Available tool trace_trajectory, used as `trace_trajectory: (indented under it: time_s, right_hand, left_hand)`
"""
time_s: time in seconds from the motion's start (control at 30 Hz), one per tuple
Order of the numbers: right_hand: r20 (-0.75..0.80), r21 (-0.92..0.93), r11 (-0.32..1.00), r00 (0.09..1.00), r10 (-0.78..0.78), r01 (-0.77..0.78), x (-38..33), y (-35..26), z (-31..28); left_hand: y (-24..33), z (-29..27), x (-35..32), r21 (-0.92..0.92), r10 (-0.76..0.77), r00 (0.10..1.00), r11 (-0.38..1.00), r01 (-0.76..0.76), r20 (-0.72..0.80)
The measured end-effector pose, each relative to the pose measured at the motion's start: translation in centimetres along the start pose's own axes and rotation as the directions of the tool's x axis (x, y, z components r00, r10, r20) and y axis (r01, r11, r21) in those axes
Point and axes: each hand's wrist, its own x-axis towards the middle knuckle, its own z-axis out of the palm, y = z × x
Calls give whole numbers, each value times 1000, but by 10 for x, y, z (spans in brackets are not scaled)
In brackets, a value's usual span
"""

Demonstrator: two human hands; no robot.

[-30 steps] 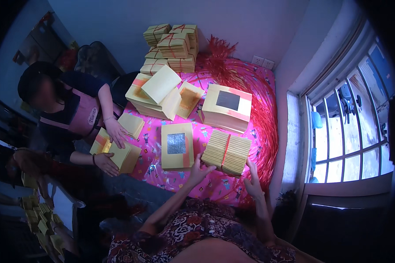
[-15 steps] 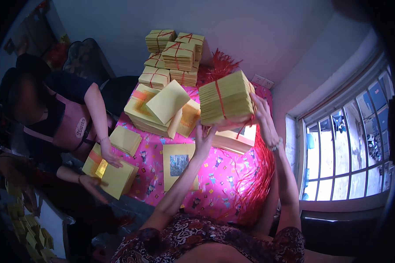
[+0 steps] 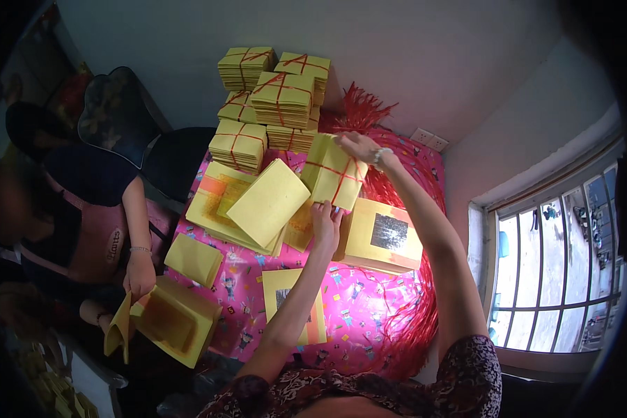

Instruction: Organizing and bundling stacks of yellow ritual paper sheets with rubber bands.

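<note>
Both my hands are on a bundle of yellow paper (image 3: 327,174) tied crosswise with red plastic string, at the middle of the table. My left hand (image 3: 325,224) grips its near edge, fingers bent against the side. At the far right corner, my right hand (image 3: 361,148) is wrapped over the top edge. Close to the right stands a stack of yellow paper (image 3: 359,240) with a dark silver square on top. Left of the bundle, a loose pile of yellow sheets (image 3: 270,198) lies tilted on larger orange-printed paper (image 3: 209,187).
Several tied bundles (image 3: 282,97) are piled against the wall. Red string (image 3: 425,306) trails down the right side of the pink patterned tablecloth (image 3: 355,299). At left a co-worker's hand (image 3: 141,273) handles yellow sheets (image 3: 177,324). A barred window (image 3: 557,279) is on the right.
The tied bundle has come down from the raised, tilted hold and turned, its crossed string now facing up. My right hand has shifted onto its far edge. The co-worker has lifted a sheet.
</note>
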Motion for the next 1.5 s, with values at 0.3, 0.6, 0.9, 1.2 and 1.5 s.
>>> trace_trajectory:
  time_s: [0.3,0.6,0.9,1.2,1.5]
  right_hand:
    - [-77,-195,970,984,-160,142,83,44,74]
    - [-322,-217,907,851,-416,361,-17,34,75]
    - [-288,126,953,930,-230,275,-268,-10,135]
    - [-41,36,986,986,-162,163,-396,5,287]
    - [-90,67,992,991,-99,106,-392,-6,330]
  left_hand:
    - [-21,-32,41,-199,-35,991,980,8,-132]
    - [-4,-31,-20,313,-5,982,947,66,-189]
    - [39,-109,-192,715,226,962,645,-268,156]
    - [80,-167,-301,914,172,921,-279,-294,349]
    - [74,-202,-305,857,78,902,-358,-371,424]
